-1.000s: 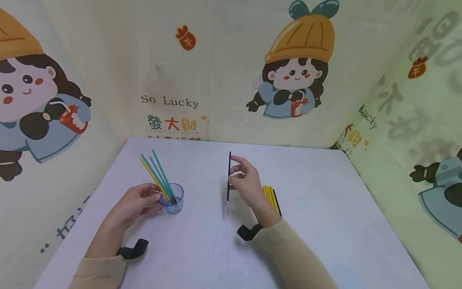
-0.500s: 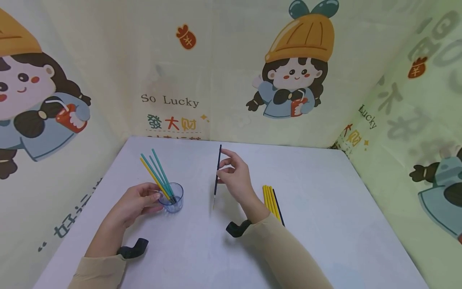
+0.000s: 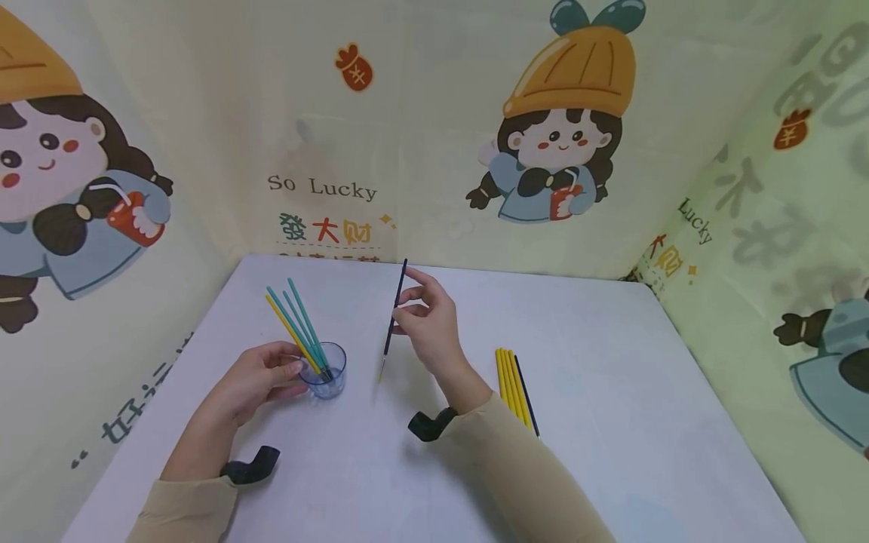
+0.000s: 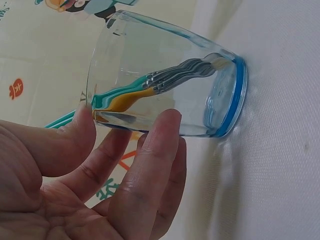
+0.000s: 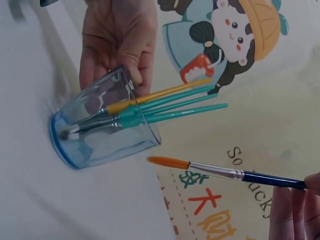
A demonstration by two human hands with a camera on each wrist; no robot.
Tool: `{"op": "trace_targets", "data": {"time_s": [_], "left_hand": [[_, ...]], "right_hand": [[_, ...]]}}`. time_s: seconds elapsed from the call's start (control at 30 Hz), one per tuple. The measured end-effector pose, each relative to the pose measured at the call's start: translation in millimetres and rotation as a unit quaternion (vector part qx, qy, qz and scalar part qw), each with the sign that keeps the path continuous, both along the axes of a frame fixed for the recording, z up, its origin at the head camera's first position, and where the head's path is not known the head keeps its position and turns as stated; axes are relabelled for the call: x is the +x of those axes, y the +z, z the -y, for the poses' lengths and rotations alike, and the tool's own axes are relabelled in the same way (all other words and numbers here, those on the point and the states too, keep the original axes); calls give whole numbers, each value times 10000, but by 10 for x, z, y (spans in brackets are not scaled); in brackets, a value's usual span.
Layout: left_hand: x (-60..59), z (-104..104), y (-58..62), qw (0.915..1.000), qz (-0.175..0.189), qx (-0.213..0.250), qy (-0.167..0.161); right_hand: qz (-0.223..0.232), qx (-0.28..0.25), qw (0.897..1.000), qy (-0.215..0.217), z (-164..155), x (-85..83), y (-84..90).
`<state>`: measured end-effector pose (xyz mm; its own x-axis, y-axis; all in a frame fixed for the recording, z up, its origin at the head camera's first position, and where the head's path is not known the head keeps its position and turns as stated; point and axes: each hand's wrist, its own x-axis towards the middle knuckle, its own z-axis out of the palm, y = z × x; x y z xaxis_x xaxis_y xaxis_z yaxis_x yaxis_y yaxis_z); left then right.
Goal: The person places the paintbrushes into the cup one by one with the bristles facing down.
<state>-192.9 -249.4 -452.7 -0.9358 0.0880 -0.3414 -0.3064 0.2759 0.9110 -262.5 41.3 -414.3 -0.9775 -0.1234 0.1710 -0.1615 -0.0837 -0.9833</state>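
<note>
My left hand (image 3: 261, 378) (image 4: 100, 170) grips a clear blue-based glass cup (image 3: 327, 369) (image 4: 170, 85) (image 5: 100, 125) standing on the white table (image 3: 611, 422). Several teal and yellow paintbrushes (image 3: 295, 320) (image 5: 165, 102) stand in it, bristles down. My right hand (image 3: 424, 320) pinches a dark blue paintbrush (image 3: 392, 318) (image 5: 225, 172), held nearly upright above the table, its orange tip down and to the right of the cup. That tip hangs just beside the cup's rim in the right wrist view.
A small row of yellow brushes with one dark brush (image 3: 514, 385) lies on the table to the right of my right forearm. Cartoon-printed cloth walls (image 3: 434, 136) close in the table at the back and both sides.
My right hand has carried the dark blue brush leftward and a little farther back, from beside the lying brushes toward the cup. The left hand and cup have stayed put.
</note>
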Motion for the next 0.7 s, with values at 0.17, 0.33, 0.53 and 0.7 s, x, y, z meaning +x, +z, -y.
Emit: {"op": "trace_targets", "data": {"time_s": [0.17,0.33,0.53,0.7], "left_hand": [[7,3,1,10000,-22,-30,-9],[4,14,3,10000,-11,-38,7],[1,19,-4,10000,-27,-73,-3],[-12,5,-7,10000,-22,-82,-22]], "right_hand": [[-155,-212,9996,119,92,-15,34],[-231,-323,9991,158,212,-20,79],[-393,-410,9983,133,376,-18,111],[-441,-339,9983,163,503,-50,70]]}}
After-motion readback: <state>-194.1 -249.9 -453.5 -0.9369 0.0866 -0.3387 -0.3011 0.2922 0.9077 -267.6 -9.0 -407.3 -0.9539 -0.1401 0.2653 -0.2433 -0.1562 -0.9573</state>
